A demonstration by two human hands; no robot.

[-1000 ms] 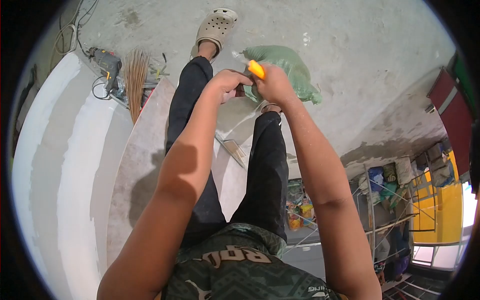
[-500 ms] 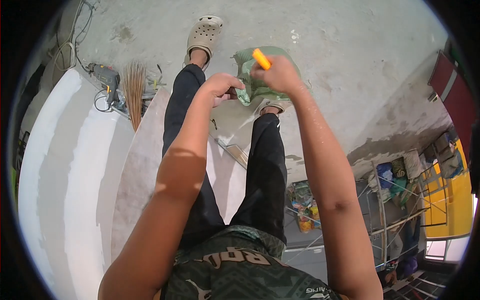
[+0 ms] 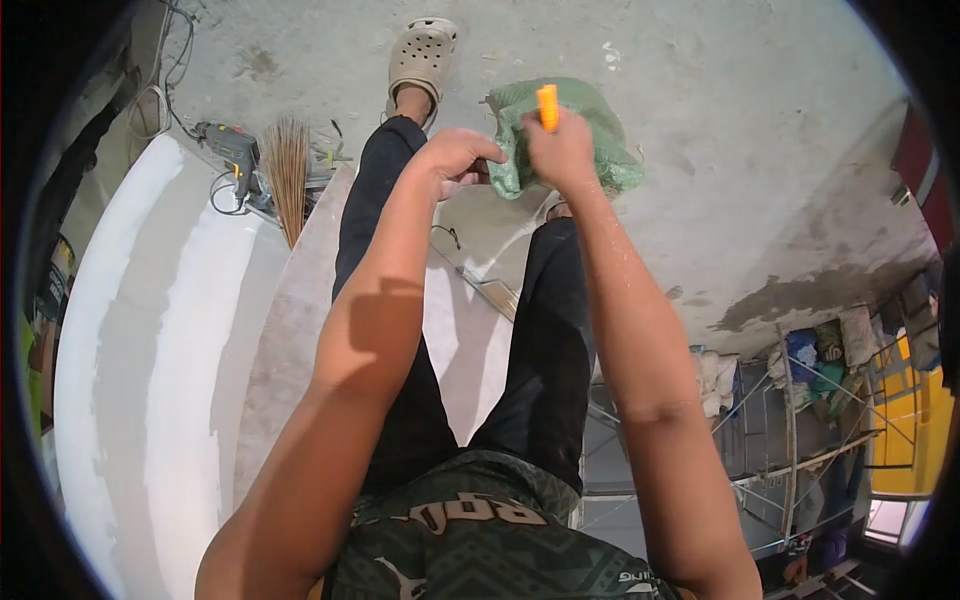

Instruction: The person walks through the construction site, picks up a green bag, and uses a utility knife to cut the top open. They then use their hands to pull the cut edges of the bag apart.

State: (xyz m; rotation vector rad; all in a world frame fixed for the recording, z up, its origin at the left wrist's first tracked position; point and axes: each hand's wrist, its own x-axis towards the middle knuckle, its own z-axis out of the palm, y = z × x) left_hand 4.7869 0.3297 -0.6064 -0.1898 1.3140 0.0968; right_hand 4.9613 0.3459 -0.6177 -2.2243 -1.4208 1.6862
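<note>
A green woven sack (image 3: pixel 612 160) hangs bunched between my hands, above the concrete floor and close to my right foot. My left hand (image 3: pixel 462 160) pinches its left edge between thumb and fingers. In the closed fist of my right hand (image 3: pixel 563 152) is a utility knife (image 3: pixel 547 106), of which only the ribbed orange handle shows, sticking up. That fist is against the upper part of the sack. The blade, if out, is hidden behind the fingers.
On the left lie a power drill (image 3: pixel 232 152) with its cord and a stick broom (image 3: pixel 284 180), beside a board with white stripes (image 3: pixel 190 350). Metal scaffolding (image 3: pixel 790 420) with bags stands at the lower right. My left foot wears a beige clog (image 3: pixel 422 62).
Both hands and the sack have shifted slightly right in view. The orange handle has gone from slanted to nearly upright, and more of the sack shows right of my right hand.
</note>
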